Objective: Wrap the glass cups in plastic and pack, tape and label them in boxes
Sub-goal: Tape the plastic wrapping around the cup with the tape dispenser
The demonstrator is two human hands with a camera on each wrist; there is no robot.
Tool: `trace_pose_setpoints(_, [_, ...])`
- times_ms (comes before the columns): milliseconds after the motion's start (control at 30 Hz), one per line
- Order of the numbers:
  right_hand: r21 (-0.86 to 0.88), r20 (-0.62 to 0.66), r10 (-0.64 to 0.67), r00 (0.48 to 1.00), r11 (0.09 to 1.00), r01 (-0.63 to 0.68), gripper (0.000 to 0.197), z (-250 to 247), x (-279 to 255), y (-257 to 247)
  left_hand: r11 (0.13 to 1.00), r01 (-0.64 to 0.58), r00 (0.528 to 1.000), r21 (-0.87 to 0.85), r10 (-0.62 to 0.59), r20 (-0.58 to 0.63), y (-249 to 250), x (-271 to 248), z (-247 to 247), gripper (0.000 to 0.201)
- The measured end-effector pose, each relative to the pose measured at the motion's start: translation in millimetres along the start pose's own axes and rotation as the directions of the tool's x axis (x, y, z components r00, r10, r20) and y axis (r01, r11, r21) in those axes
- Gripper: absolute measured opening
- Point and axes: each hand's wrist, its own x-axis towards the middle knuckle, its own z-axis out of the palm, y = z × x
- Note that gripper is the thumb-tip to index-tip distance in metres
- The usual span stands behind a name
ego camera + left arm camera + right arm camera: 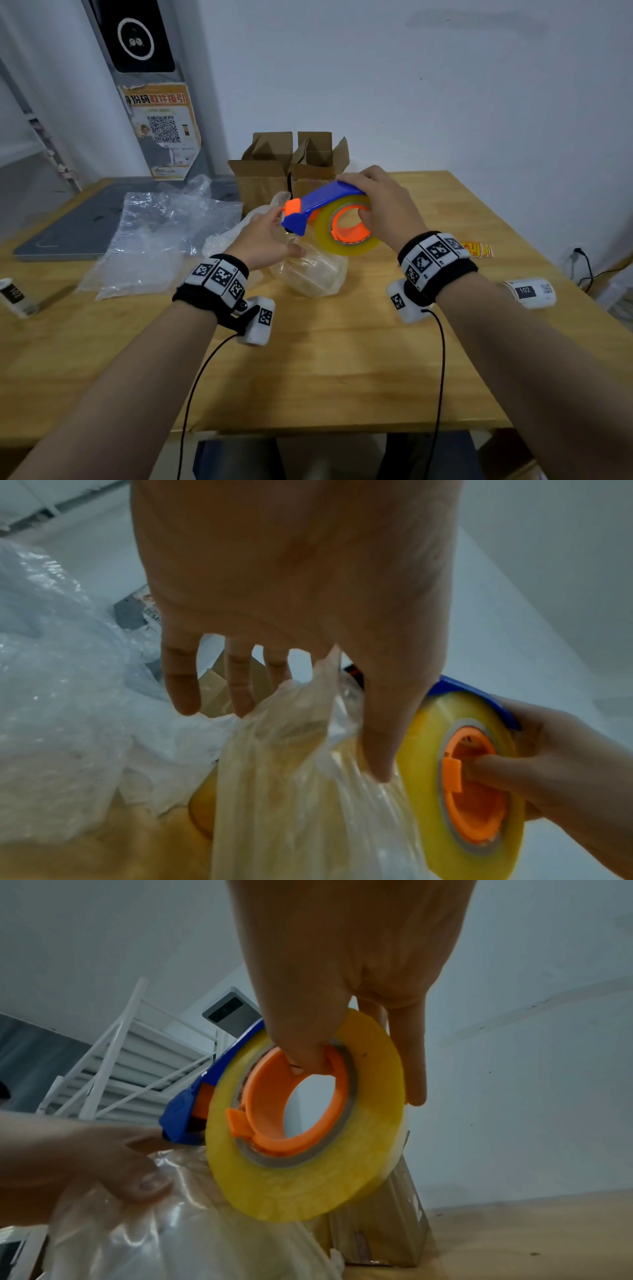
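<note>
A glass cup wrapped in clear plastic [310, 272] lies on the wooden table [342, 359] in front of me. My left hand [270, 233] holds the gathered plastic on top of it, thumb [380, 737] pressed on the film, the other fingers nearly straight. My right hand [375, 202] grips a blue and orange tape dispenser [318, 205] with a yellowish tape roll [308, 1185], held just above the cup. Its thumb [308, 1053] hooks inside the orange core, fingers over the blue top. The dispenser's front end sits at my left fingertips. The tape's loose end is hidden.
Two open cardboard boxes [270, 171] [317, 161] stand at the back against the wall. Crumpled clear plastic and bubble bags [154, 240] lie to the left on a grey board [68, 229]. Red and yellow stickers [478, 248] lie at the right, with labelled white cylinders [529, 291] [15, 296] at both sides.
</note>
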Motion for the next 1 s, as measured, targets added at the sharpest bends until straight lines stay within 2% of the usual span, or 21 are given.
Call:
trace_pose_setpoints(100, [-0.072, -0.008, 0.039, 0.999, 0.997, -0.039, 0.068, -7.3, -4.5, 1.1, 1.0, 0.025, 1.0, 0.015, -0.025, 0.013, 0.5, 1.5, -0.6, 0.086])
trace_pose_setpoints(267, [-0.123, -0.033, 0.12, 0.992, 0.985, -0.123, 0.065, -29.6, -12.7, 30.2, 0.996, 0.054, 0.999, -0.065, -0.054, 0.0, -9.4, 0.5, -5.1, 0.071])
trace_pose_setpoints(467, [-0.097, -0.034, 0.17, 0.985, 0.98, -0.173, 0.069, -35.5, -30.4, 60.7, 0.988, 0.109, 0.994, -0.11, -0.106, 0.028, -12.7, -3.9, -7.2, 0.075])
trace_pose_setpoints(667, [-0.077, -0.006, 0.201, 0.98, 0.977, -0.201, 0.069, -24.7, -44.0, 75.5, 0.978, 0.206, 0.978, -0.042, -0.205, 0.034, -32.8, -5.3, -10.4, 0.081])
trace_pose_setpoints(767, [-0.119, 0.035, 0.174, 0.984, 0.978, -0.169, 0.069, -10.3, -42.6, 66.9, 0.951, 0.239, 0.968, 0.197, -0.248, 0.022, -29.8, -5.2, -12.3, 0.085])
trace_pose_setpoints(800, [-0.136, 0.049, 0.16, 0.986, 0.979, -0.152, 0.069, -6.0, -41.9, 63.2, 0.926, 0.225, 0.971, 0.304, -0.238, 0.009, -26.3, -7.1, -13.0, 0.082])
trace_pose_setpoints(867, [-0.148, 0.059, 0.14, 0.988, 0.98, -0.13, 0.07, 0.2, -39.9, 57.7, 0.877, 0.115, 0.992, 0.467, -0.128, -0.004, -20.0, -11.8, -13.2, 0.079])
trace_pose_setpoints(933, [-0.151, 0.053, 0.132, 0.99, 0.981, -0.123, 0.073, 3.7, -38.8, 54.2, 0.816, -0.051, 0.998, 0.576, 0.022, 0.058, -14.2, -18.1, -8.8, 0.076])
trace_pose_setpoints(1000, [-0.163, 0.043, 0.129, 0.991, 0.979, -0.12, 0.074, 6.0, -37.3, 51.9, 0.738, -0.158, 0.984, 0.656, 0.065, 0.165, -7.8, -22.3, -0.9, 0.064])
